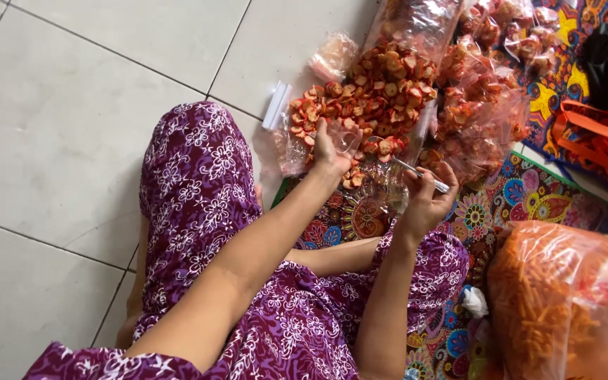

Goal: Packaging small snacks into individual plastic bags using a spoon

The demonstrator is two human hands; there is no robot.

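While the left hand point(331, 149) pinches a small clear bag point(346, 137) at frame centre over the red snack rounds point(371, 98), its fingers curl shut. Just right, the right hand point(427, 197) grips a metal spoon point(420, 174)

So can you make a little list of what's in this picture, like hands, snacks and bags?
left hand: holds a small clear bag over the pile
right hand: holds a thin metal tool
snacks: heap of reddish round crackers on clear plastic
filled packets: stacked beyond the heap
big bag: full of orange sticks, on the right
floor: patterned mat and pale tiles
clothing: purple flowered fabric
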